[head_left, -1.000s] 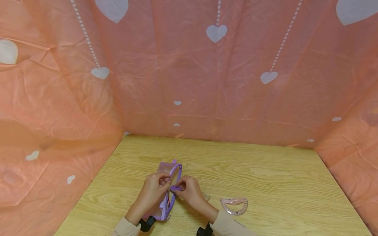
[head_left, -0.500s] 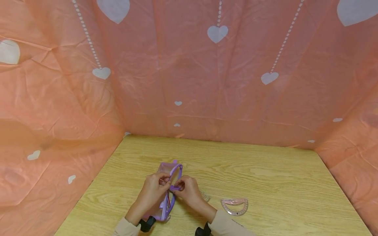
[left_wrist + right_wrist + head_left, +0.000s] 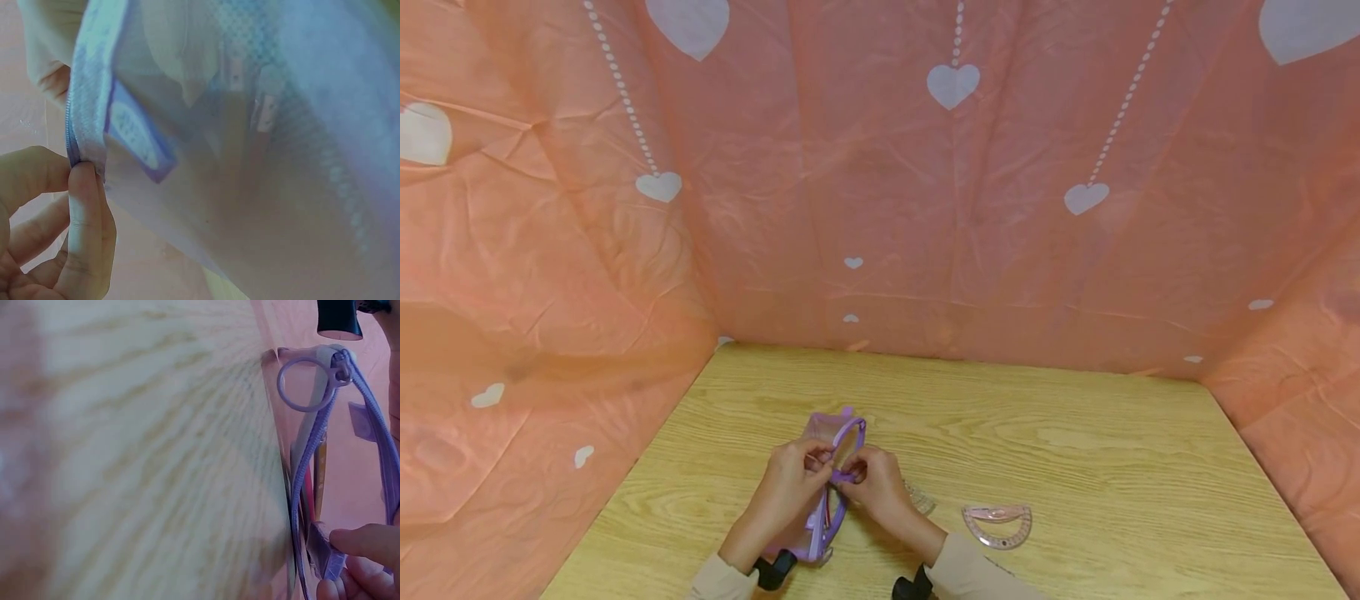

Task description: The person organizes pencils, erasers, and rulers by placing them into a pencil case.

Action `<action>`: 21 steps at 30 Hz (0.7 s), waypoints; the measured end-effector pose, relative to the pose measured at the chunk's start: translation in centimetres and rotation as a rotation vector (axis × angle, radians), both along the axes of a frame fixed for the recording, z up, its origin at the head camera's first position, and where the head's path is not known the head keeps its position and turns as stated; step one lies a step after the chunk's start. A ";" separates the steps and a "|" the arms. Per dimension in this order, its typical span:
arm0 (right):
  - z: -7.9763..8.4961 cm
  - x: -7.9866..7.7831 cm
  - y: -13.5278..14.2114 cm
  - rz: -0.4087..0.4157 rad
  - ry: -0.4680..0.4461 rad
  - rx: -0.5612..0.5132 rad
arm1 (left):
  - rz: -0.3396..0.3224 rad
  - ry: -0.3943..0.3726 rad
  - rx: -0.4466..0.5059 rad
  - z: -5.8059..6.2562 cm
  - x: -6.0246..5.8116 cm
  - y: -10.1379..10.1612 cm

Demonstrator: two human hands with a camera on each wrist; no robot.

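Note:
A translucent purple pencil case (image 3: 793, 533) lies on the table with its zipper edges parted. My left hand (image 3: 793, 479) pinches one zipper edge (image 3: 90, 81) between thumb and fingers. Over the opening, my right hand (image 3: 877, 487) pinches a small purple piece (image 3: 326, 553); I cannot tell whether it is a loose item or part of the case. A purple ring pull (image 3: 306, 384) hangs at one end of the zipper. Slim sticks (image 3: 320, 478), like pens or pencils, show inside, and a purple tab with a pale label (image 3: 134, 131) shows near the left fingers.
A clear pinkish protractor (image 3: 997, 540) lies on the wood-grain table (image 3: 1075, 450), right of my right hand. Another clear piece with markings (image 3: 919, 498) is partly hidden behind the right wrist. Orange-pink sheets with white hearts (image 3: 952, 86) enclose the table's back and sides.
Both hands stay at the case's opening with little movement. The purple piece shows slightly less past my right fingers, and the head view has shifted a touch.

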State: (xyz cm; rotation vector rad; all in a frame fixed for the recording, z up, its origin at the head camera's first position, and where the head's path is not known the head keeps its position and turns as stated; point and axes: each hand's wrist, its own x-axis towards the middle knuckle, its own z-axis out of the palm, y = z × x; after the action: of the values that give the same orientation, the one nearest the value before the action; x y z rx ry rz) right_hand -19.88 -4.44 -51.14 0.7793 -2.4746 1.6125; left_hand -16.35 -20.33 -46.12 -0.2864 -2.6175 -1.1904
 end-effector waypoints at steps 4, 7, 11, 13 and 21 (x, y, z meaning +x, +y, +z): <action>0.0 0.0 -0.1 0.002 -0.010 -0.007 | -0.005 0.006 0.005 0.0 0.0 0.0; 0.0 0.0 -0.1 0.010 -0.017 -0.013 | -0.006 0.012 0.005 0.0 0.0 0.0; -0.1 0.0 -0.1 0.018 -0.029 -0.021 | -0.008 0.014 0.006 0.0 0.0 0.0; -0.2 -0.1 -0.1 0.022 -0.034 -0.023 | -0.010 0.012 0.011 -0.1 0.0 0.0; -0.2 0.0 0.0 0.037 -0.035 -0.019 | -0.010 0.005 0.020 -0.1 0.0 0.0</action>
State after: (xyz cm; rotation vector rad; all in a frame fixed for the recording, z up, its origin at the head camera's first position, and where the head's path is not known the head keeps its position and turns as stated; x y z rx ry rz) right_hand -19.90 -4.40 -51.29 0.8051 -2.4798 1.6733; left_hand -16.37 -20.33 -46.20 -0.2979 -2.6017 -1.2165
